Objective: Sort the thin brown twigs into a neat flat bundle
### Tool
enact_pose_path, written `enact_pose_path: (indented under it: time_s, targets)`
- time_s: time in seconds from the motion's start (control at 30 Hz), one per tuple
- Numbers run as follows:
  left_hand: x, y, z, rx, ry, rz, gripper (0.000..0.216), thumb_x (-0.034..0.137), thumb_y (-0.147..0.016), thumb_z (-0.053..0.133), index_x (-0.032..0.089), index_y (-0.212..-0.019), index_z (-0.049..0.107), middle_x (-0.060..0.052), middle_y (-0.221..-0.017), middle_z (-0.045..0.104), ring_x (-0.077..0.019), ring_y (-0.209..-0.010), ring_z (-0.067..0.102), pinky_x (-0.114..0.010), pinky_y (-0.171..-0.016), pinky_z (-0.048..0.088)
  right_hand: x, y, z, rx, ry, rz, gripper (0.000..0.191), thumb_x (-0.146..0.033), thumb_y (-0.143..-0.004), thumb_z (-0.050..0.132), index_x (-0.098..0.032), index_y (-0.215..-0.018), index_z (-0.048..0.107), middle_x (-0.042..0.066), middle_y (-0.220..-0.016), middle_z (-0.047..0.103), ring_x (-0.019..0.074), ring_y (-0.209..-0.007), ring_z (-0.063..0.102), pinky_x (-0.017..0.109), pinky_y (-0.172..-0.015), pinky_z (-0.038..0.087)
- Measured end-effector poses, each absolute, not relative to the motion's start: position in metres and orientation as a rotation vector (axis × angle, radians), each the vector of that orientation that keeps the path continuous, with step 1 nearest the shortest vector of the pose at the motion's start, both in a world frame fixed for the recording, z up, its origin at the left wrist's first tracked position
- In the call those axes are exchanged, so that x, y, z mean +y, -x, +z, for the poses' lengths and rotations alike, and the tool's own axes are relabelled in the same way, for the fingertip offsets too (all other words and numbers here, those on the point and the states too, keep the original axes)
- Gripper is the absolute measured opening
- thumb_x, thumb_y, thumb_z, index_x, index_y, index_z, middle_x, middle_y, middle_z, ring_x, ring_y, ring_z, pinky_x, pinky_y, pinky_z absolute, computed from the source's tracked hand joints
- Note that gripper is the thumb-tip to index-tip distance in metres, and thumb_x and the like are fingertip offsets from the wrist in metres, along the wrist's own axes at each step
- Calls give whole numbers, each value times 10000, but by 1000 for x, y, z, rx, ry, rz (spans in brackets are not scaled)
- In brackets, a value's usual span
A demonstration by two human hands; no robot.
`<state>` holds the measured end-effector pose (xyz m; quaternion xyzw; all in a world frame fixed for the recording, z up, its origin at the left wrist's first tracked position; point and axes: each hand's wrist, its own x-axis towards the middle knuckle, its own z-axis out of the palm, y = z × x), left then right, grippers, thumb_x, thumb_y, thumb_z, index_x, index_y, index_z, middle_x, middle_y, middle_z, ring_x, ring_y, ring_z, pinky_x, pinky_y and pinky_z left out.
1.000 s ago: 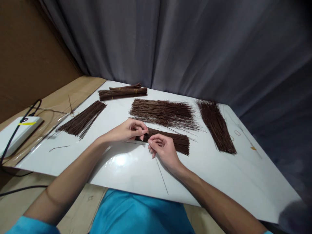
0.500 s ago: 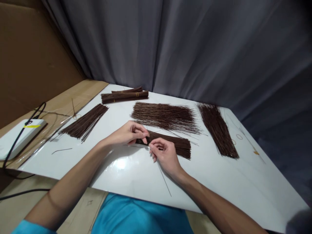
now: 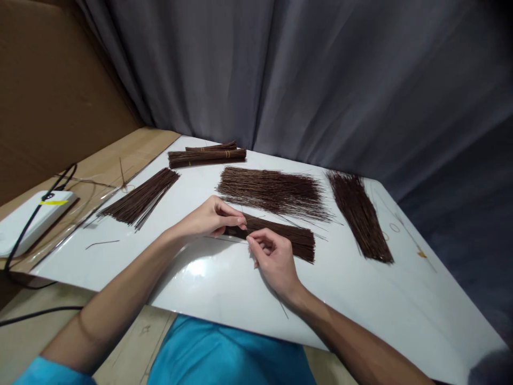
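Observation:
A small pile of thin dark brown sticks (image 3: 286, 236) lies on the white board (image 3: 224, 278) in front of me. My left hand (image 3: 210, 218) rests on the pile's left end, fingers curled and pinched on it. My right hand (image 3: 272, 256) sits just below the pile with thumb and forefinger pinched together on a single thin stick that runs down toward me. The two hands' fingertips are almost touching.
More brown stick piles lie around: a fanned one at left (image 3: 140, 198), a wide loose one (image 3: 272, 190) behind the hands, one at right (image 3: 358, 214), tied bundles (image 3: 206, 155) at the back. A white device with black cable (image 3: 30, 216) sits far left. Grey curtain behind.
My right hand has drawn slightly toward me and curled tighter in its pinch. The left hand stays on the pile's end. The camera view has shifted a little.

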<state>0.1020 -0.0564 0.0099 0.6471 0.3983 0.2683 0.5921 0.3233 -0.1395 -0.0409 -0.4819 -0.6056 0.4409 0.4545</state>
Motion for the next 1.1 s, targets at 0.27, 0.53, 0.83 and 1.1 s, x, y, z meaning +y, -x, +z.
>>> enact_pose_path:
  time_s: [0.27, 0.53, 0.83, 1.1]
  targets:
    - [-63, -111, 7, 961, -1760, 780, 213, 314, -906, 778, 141, -944, 896, -103, -862, 832, -175, -685, 681, -244, -599, 495, -136, -328, -14, -2166, 1138, 149, 225, -132, -1091, 501, -168, -1096, 723, 72, -909, 723, 192, -789, 660, 301, -710, 479]
    - [-69, -114, 14, 705, -1820, 537, 191, 298, -929, 751, 165, -893, 883, -90, -845, 820, -202, -780, 712, -271, -677, 515, -103, -353, 28, -2346, 1132, 176, 210, -127, -1056, 590, -212, -983, 768, 43, -848, 721, 191, -803, 607, 285, -714, 405]
    - [-80, -112, 32, 600, -1687, 732, 271, 404, -948, 773, 156, -920, 879, -116, -867, 800, -194, -762, 691, -285, -660, 517, -83, -363, 40, -2211, 928, 1014, 308, -357, -1045, 621, -216, -868, 830, 26, -739, 712, 193, -680, 624, 306, -649, 485]
    - [-85, -118, 24, 839, -2082, 886, 264, 262, -1022, 642, 164, -896, 851, -87, -823, 754, -175, -723, 656, -294, -634, 458, -125, -362, 33, -2603, 919, -193, 276, -74, -1040, 518, -179, -944, 755, 38, -749, 687, 151, -627, 535, 317, -580, 276]
